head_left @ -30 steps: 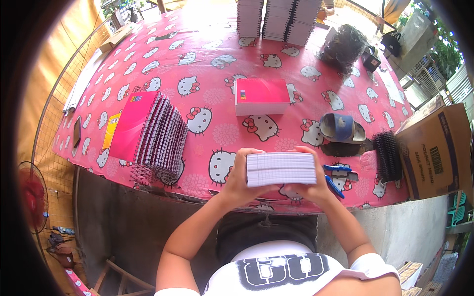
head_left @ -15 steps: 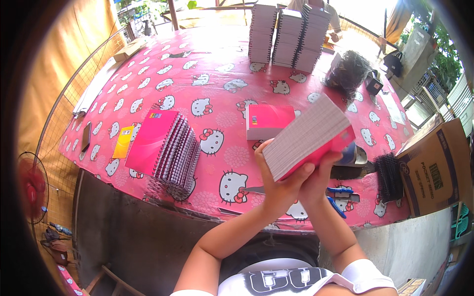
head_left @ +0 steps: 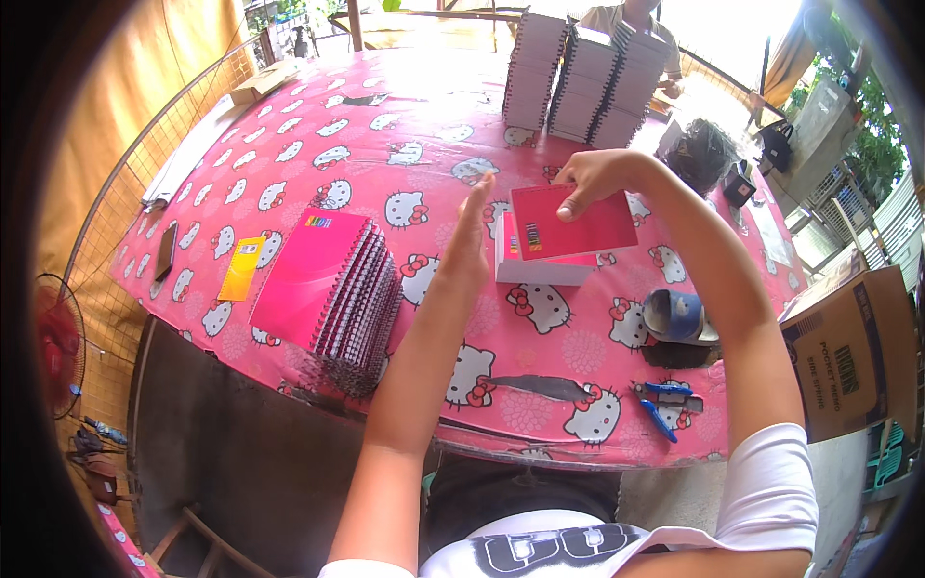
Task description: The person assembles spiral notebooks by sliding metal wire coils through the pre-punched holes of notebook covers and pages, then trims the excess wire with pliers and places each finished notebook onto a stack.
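My right hand [head_left: 599, 181] grips a red-pink memo pad [head_left: 578, 231], thumb on its cover and fingers behind the far edge. The pad is tilted over a white-edged stack of pink-covered pads [head_left: 544, 275] on the table; its thickness is hard to tell. My left hand [head_left: 470, 231] is upright just left of the stack, fingers stretched out and nothing in it. Farther left lies a pile of pink spiral notebooks [head_left: 310, 275], with a small yellow notebook [head_left: 241, 270] beside it.
Blue-handled pliers [head_left: 660, 409] lie near the front edge of the pink-covered table [head_left: 385, 260]. A blue roundish object [head_left: 674, 316] sits right of the stack. Tall spiral notebook piles [head_left: 578, 87] and a person [head_left: 626, 24] are at the back. A cardboard box [head_left: 848, 352] stands right.
My hands have come apart and moved away from me. The thick page block they held together is no longer between them; my right hand now holds a pad over the stack.
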`<state>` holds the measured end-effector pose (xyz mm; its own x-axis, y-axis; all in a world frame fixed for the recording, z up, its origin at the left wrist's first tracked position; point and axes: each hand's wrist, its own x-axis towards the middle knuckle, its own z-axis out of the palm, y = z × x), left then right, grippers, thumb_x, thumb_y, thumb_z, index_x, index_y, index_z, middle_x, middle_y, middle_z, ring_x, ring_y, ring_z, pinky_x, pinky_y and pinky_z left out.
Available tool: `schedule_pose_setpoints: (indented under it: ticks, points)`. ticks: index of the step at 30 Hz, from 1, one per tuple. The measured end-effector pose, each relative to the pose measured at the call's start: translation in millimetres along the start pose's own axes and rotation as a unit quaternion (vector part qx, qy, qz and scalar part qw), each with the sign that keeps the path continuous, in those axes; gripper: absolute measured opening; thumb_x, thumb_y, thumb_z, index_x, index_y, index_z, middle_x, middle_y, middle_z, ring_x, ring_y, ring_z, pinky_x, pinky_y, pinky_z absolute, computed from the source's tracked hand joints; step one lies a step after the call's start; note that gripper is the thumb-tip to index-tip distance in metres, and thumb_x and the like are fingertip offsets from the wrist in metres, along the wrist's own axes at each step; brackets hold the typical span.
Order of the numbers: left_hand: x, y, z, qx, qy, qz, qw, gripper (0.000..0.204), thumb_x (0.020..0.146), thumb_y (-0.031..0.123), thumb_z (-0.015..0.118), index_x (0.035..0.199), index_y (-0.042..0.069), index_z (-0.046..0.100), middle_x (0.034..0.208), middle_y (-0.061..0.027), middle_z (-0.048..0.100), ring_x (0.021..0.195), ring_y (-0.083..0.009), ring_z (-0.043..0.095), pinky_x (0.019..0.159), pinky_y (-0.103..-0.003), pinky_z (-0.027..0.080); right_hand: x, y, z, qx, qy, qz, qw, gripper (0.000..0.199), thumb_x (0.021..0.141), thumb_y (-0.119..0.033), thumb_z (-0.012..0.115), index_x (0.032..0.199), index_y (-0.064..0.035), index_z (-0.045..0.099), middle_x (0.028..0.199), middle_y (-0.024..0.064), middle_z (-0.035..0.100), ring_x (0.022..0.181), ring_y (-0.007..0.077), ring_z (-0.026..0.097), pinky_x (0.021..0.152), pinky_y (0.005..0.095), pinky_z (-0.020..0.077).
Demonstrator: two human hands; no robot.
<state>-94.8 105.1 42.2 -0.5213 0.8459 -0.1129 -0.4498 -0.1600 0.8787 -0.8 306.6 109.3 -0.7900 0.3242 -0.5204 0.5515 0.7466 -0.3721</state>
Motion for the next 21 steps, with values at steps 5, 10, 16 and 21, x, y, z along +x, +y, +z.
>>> schedule_pose_setpoints:
  ticks: [5, 10, 16, 21]
  points:
    - [60.0, -42.1, -27.2, -0.022, -0.136, -0.123, 0.983, 0.069, 0.087, 0.047, 0.067, 0.135, 0.003, 0.045, 0.126, -0.013, 0.055, 0.116, -0.0198, 0.056, 0.102, -0.042, 0.041, 27.0, 9.1, 6.1, -0.052, -0.044, 0.032, 0.997, 0.078, 0.073, -0.062, 0.074, 0.124, -0.0045, 0.061, 0.133, 0.0189, 0.052, 0.125, 0.0279, 0.051, 0.105, 0.0424, 0.0403]
    - [51.6, -32.1, -33.4, -0.018, -0.098, -0.168, 0.981, 0.076, 0.078, 0.07, 0.064, 0.115, 0.004, 0.058, 0.095, -0.0062, 0.066, 0.086, -0.0153, 0.066, 0.085, -0.04, 0.051, -9.2, 30.0, 36.0, 0.043, 0.33, -0.092, 0.939, 0.098, 0.074, -0.081, 0.056, 0.139, -0.0072, 0.05, 0.149, 0.0205, 0.036, 0.135, 0.0332, 0.038, 0.111, 0.0418, 0.0308]
    - [44.7, -30.9, -34.7, 0.005, -0.089, -0.19, 0.978, 0.098, 0.071, 0.086, 0.051, 0.119, 0.001, 0.056, 0.1, -0.0109, 0.064, 0.095, -0.0233, 0.062, 0.088, -0.044, 0.05, -39.0, 70.9, 102.0, 0.685, 0.042, 0.067, 0.724, 0.116, 0.066, -0.097, 0.031, 0.137, -0.0068, 0.05, 0.138, 0.0187, 0.05, 0.123, 0.0355, 0.048, 0.092, 0.0457, 0.0451]
    - [34.4, 1.8, 1.9, -0.046, 0.077, -0.293, 0.952, 0.089, 0.079, 0.079, 0.051, 0.126, 0.002, 0.053, 0.111, -0.0151, 0.062, 0.103, -0.0272, 0.064, 0.088, -0.046, 0.054, -31.0, 11.8, 103.1, 0.628, 0.156, 0.091, 0.757, 0.096, 0.073, -0.078, 0.06, 0.138, -0.0075, 0.046, 0.14, 0.0183, 0.047, 0.126, 0.038, 0.046, 0.096, 0.0726, 0.0325]
